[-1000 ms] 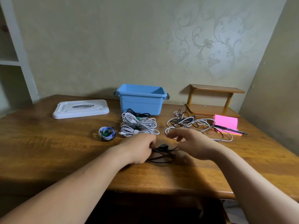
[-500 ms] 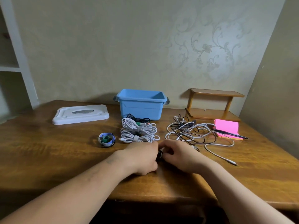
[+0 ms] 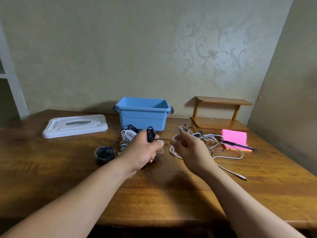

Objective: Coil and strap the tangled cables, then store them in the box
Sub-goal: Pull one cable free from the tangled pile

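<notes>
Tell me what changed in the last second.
Both hands rose off the table. The left hand holds the black cable bunched in the air, and the right hand has drawn away rightward, pinching a strand stretched between them. The box, lid, coiled white cables, tangled pile and strap roll stayed put.
</notes>
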The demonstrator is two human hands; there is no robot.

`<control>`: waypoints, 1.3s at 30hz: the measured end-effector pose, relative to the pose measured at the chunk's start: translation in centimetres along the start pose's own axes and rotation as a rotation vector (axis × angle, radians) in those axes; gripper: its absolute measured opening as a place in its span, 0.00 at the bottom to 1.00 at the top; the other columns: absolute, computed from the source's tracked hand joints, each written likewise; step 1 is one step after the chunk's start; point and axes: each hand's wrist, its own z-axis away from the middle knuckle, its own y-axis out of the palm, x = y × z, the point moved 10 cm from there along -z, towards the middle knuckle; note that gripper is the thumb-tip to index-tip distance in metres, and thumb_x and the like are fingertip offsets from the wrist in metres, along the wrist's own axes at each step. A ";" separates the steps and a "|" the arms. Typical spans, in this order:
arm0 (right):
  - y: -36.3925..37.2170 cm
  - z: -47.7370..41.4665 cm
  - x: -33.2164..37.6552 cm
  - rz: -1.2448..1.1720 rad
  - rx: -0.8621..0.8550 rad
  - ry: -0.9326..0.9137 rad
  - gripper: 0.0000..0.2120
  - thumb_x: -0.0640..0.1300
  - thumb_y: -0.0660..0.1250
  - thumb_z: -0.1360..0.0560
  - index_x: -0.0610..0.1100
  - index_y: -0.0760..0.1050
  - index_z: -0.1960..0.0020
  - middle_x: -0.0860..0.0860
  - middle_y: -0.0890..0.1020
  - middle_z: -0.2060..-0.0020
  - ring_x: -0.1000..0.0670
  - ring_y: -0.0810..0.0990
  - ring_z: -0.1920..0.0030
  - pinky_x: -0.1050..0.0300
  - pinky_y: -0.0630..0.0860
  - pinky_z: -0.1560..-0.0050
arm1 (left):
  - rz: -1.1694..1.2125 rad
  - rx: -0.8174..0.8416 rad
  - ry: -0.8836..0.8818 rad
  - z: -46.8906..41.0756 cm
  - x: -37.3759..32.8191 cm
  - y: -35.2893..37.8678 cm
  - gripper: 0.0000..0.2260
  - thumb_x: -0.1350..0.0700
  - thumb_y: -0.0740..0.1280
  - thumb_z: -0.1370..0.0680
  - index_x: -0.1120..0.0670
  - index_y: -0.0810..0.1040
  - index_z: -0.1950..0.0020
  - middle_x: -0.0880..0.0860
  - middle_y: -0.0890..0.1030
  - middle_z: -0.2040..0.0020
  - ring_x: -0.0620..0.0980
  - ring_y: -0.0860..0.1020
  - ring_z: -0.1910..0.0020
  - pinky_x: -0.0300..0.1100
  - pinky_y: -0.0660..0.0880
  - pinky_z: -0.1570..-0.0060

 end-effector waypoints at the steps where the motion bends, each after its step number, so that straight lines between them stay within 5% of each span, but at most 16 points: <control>1: 0.0 -0.4 0.5 -0.076 -0.060 -0.003 0.08 0.52 0.70 0.17 0.51 0.79 0.53 0.56 0.81 0.67 0.57 0.77 0.67 0.54 0.74 0.63 | 0.111 -0.056 -0.005 -0.4 0.1 -0.2 0.06 0.56 0.70 0.16 0.55 0.74 0.50 0.55 0.74 0.67 0.50 0.73 0.68 0.48 0.71 0.60; 7: 0.7 -4.1 3.3 -0.290 -0.209 -0.020 0.09 0.49 0.67 0.14 0.52 0.78 0.53 0.62 0.81 0.66 0.60 0.76 0.67 0.66 0.69 0.65 | 0.537 -0.214 -0.102 -2.8 0.3 -0.1 0.06 0.52 0.69 0.14 0.53 0.79 0.42 0.53 0.78 0.60 0.50 0.79 0.65 0.46 0.80 0.65; 13: 1.1 -8.0 2.5 -0.319 -0.165 -0.027 0.12 0.54 0.71 0.18 0.45 0.77 0.51 0.54 0.84 0.64 0.61 0.79 0.66 0.62 0.72 0.61 | 0.338 0.130 -0.065 -4.6 0.2 -0.3 0.12 0.56 0.69 0.15 0.52 0.74 0.58 0.49 0.64 0.72 0.46 0.63 0.78 0.40 0.66 0.75; 15: 1.0 -8.4 2.7 -0.235 -0.123 -0.069 0.14 0.56 0.70 0.18 0.46 0.77 0.53 0.54 0.84 0.66 0.60 0.78 0.69 0.59 0.72 0.63 | 0.461 0.135 -0.046 -5.4 0.0 -1.5 0.19 0.57 0.65 0.15 0.51 0.68 0.66 0.48 0.63 0.75 0.46 0.63 0.80 0.40 0.65 0.75; 18: 1.2 -8.0 1.5 -0.027 -0.100 -0.091 0.13 0.58 0.66 0.16 0.50 0.75 0.53 0.53 0.84 0.64 0.53 0.80 0.65 0.50 0.77 0.62 | 0.761 0.044 -0.055 -6.7 0.0 -3.7 0.18 0.52 0.61 0.15 0.50 0.64 0.64 0.48 0.64 0.73 0.46 0.63 0.79 0.39 0.64 0.75; 20: 1.2 -7.7 1.2 0.037 -0.136 -0.097 0.11 0.54 0.66 0.15 0.50 0.75 0.53 0.52 0.83 0.63 0.49 0.79 0.63 0.46 0.77 0.60 | 0.761 -0.050 -0.035 -7.4 0.4 -4.1 0.18 0.48 0.62 0.14 0.51 0.68 0.63 0.51 0.68 0.70 0.47 0.64 0.77 0.40 0.65 0.73; 24: 2.1 -6.9 3.2 -0.087 -0.177 -0.142 0.10 0.49 0.67 0.15 0.47 0.77 0.54 0.53 0.82 0.64 0.52 0.77 0.65 0.55 0.72 0.64 | 0.421 -0.191 0.108 -7.6 0.2 -3.0 0.15 0.43 0.71 0.17 0.53 0.81 0.55 0.56 0.78 0.62 0.50 0.73 0.71 0.46 0.74 0.68; 26: 3.8 -6.2 4.8 -0.106 -0.102 -0.215 0.06 0.48 0.66 0.16 0.48 0.79 0.50 0.55 0.84 0.61 0.51 0.81 0.61 0.49 0.78 0.59 | 0.376 -0.184 0.145 -7.4 -0.3 -2.6 0.13 0.44 0.73 0.19 0.51 0.85 0.55 0.60 0.83 0.59 0.57 0.83 0.61 0.53 0.83 0.56; 28: 5.5 -5.6 5.8 -0.062 -0.003 -0.280 0.04 0.48 0.65 0.17 0.50 0.79 0.46 0.58 0.83 0.60 0.49 0.81 0.60 0.43 0.80 0.58 | 0.411 -0.209 0.140 -7.2 -0.4 -3.3 0.12 0.49 0.71 0.16 0.52 0.84 0.57 0.54 0.86 0.59 0.51 0.85 0.57 0.49 0.82 0.52; 32: 6.2 -5.4 5.0 0.036 0.055 -0.270 0.08 0.52 0.67 0.19 0.50 0.78 0.43 0.55 0.85 0.56 0.45 0.82 0.57 0.42 0.80 0.56 | 0.701 -0.200 0.079 -7.4 0.0 -3.8 0.18 0.51 0.65 0.13 0.54 0.80 0.62 0.53 0.83 0.64 0.51 0.83 0.63 0.47 0.82 0.56; 34: 5.2 -5.5 4.0 0.116 0.055 -0.246 0.07 0.53 0.69 0.18 0.51 0.79 0.45 0.54 0.85 0.58 0.46 0.82 0.58 0.44 0.80 0.57 | 0.863 -0.207 0.086 -7.5 0.0 -4.9 0.18 0.49 0.63 0.12 0.53 0.73 0.62 0.49 0.73 0.69 0.47 0.76 0.70 0.43 0.80 0.64; 36: 3.8 -5.9 2.7 0.218 0.064 -0.211 0.09 0.56 0.72 0.20 0.51 0.80 0.50 0.56 0.82 0.65 0.51 0.79 0.64 0.46 0.79 0.60 | 0.833 -0.251 0.096 -7.5 0.0 -6.9 0.20 0.46 0.62 0.13 0.50 0.67 0.63 0.46 0.64 0.71 0.43 0.63 0.76 0.36 0.67 0.74; 39: 1.8 -6.4 1.4 0.233 0.056 -0.145 0.11 0.58 0.75 0.23 0.53 0.79 0.58 0.58 0.80 0.69 0.55 0.76 0.67 0.51 0.75 0.65 | 0.570 -0.287 0.145 -7.3 0.1 -8.8 0.18 0.48 0.68 0.15 0.49 0.67 0.62 0.47 0.61 0.71 0.43 0.59 0.76 0.37 0.59 0.76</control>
